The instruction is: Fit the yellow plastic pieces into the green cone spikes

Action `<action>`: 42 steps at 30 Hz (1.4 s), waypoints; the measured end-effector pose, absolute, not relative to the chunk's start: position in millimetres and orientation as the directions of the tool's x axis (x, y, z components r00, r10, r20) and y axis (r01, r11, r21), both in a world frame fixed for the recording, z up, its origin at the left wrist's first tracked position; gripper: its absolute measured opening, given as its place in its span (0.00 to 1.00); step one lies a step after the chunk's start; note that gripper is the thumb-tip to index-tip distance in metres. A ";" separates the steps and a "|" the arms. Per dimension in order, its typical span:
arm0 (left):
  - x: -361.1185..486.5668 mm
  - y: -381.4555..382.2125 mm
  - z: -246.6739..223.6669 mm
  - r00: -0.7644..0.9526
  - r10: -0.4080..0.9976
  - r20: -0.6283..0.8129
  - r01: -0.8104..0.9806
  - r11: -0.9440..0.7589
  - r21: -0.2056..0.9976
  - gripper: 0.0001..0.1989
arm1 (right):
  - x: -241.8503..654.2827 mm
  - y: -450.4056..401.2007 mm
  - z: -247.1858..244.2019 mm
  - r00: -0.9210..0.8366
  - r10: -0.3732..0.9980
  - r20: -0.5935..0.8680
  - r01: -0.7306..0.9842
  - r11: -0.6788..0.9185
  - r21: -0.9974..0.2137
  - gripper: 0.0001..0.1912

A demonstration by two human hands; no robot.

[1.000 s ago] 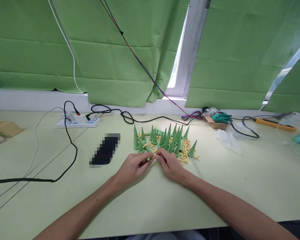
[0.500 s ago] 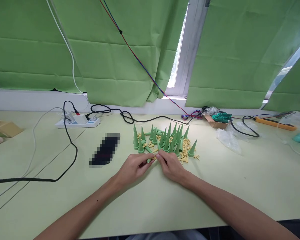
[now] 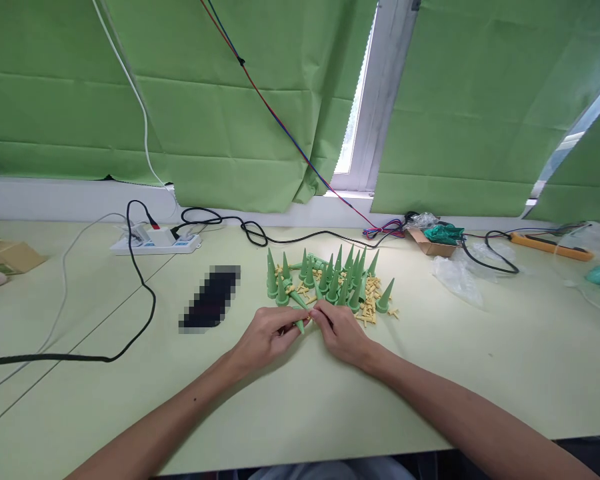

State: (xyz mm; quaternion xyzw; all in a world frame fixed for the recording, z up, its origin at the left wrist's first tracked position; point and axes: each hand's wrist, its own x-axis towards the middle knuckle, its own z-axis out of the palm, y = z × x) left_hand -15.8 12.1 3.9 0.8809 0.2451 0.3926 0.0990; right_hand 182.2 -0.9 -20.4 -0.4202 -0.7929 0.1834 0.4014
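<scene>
My left hand [image 3: 270, 331] is closed round a small green cone [image 3: 300, 326], whose pointed end sticks out below the fingers toward the table's front. Fingertips of my right hand [image 3: 343, 332] press together beside it, against a tiny yellow piece [image 3: 309, 319] that the fingers mostly hide. Just beyond the hands stand several upright green cones [image 3: 333, 288], with a few others lying on their sides. Small yellow branched pieces [image 3: 371, 308] are scattered among them and to their right.
A dark pixelated flat shape [image 3: 211, 298] lies left of the hands. Farther back are a white power strip [image 3: 155, 247] and black cable [image 3: 300, 238]. At the back right sit a small cardboard box [image 3: 433, 245], a clear plastic bag [image 3: 457, 280] and an orange-edged tool [image 3: 550, 246].
The green cone in my left hand has turned, and more of its pointed end shows below the fingers. Both hands stay in nearly the same place.
</scene>
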 end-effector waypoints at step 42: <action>-9.4 10.6 8.0 0.447 0.639 0.626 0.293 -0.766 0.572 0.08 | 182.2 -3.0 -21.4 -0.272 0.757 0.594 0.522 0.635 -0.569 0.17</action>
